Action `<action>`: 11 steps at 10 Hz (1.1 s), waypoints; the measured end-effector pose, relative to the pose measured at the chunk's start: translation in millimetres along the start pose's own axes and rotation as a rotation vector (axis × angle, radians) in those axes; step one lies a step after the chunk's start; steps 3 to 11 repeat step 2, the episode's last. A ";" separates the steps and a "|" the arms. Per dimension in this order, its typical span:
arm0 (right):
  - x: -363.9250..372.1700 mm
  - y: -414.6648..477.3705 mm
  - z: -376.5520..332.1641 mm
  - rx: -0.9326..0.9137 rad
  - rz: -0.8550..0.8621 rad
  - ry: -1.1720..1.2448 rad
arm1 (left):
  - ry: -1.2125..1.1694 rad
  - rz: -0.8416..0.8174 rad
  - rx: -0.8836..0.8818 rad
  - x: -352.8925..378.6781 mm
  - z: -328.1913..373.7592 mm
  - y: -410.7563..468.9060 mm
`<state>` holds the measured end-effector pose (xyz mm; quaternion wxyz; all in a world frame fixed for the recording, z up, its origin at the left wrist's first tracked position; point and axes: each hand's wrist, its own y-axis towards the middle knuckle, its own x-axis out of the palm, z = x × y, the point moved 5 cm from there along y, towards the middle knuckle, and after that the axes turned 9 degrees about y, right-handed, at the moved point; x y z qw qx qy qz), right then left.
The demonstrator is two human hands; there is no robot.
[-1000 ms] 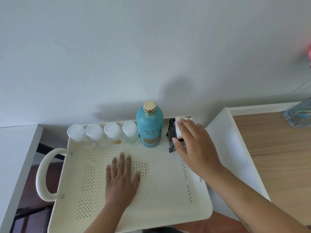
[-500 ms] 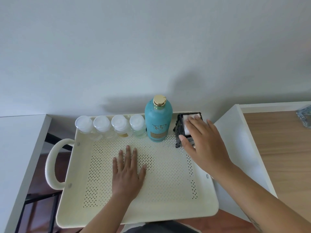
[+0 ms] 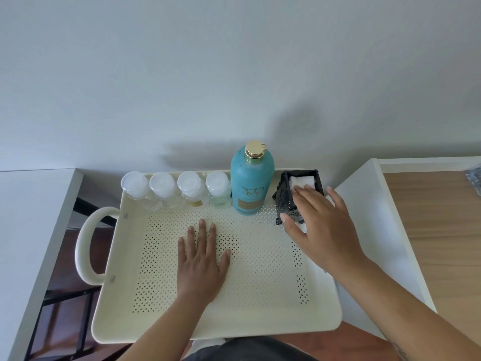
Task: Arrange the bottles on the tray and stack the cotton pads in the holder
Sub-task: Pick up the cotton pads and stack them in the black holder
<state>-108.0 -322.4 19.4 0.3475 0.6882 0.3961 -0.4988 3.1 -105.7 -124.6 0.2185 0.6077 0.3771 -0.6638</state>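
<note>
A cream perforated tray point(image 3: 208, 332) with a loop handle point(image 3: 83, 246) on its left lies in front of me. Along its back rim stand several small clear bottles with white caps point(image 3: 177, 188) in a row. To their right stands a tall teal bottle point(image 3: 251, 183) with a gold cap. A black cotton pad holder point(image 3: 285, 201) sits in the back right corner with white cotton pads point(image 3: 303, 180) showing at its top. My right hand point(image 3: 320, 225) grips the holder, fingers on the pads and thumb at its front. My left hand point(image 3: 200, 259) lies flat and open on the tray floor.
A white surface point(image 3: 26, 217) lies to the left of the tray. To the right is a white-edged wooden tabletop point(image 3: 442, 230) with a clear object point(image 3: 475, 181) at the frame's edge. A dark frame and brown floor point(image 3: 65, 308) show below left. A plain wall rises behind.
Both hands keep their places on the tray floor and the holder. Only the camera's view has shifted, bringing the tray more to the centre.
</note>
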 end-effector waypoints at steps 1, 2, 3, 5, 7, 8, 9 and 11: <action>-0.7 0.6 -2.9 0.000 -0.036 0.055 | -0.012 -0.010 0.000 -0.3 0.2 -0.8; -20.5 0.6 -8.1 0.018 0.022 0.188 | -0.031 -0.014 0.001 -3.7 0.0 -0.3; -20.5 0.6 -8.1 0.018 0.022 0.188 | -0.031 -0.014 0.001 -3.7 0.0 -0.3; -20.5 0.6 -8.1 0.018 0.022 0.188 | -0.031 -0.014 0.001 -3.7 0.0 -0.3; -20.5 0.6 -8.1 0.018 0.022 0.188 | -0.031 -0.014 0.001 -3.7 0.0 -0.3; -20.5 0.6 -8.1 0.018 0.022 0.188 | -0.031 -0.014 0.001 -3.7 0.0 -0.3; -20.5 0.6 -8.1 0.018 0.022 0.188 | -0.031 -0.014 0.001 -3.7 0.0 -0.3; -20.5 0.6 -8.1 0.018 0.022 0.188 | -0.031 -0.014 0.001 -3.7 0.0 -0.3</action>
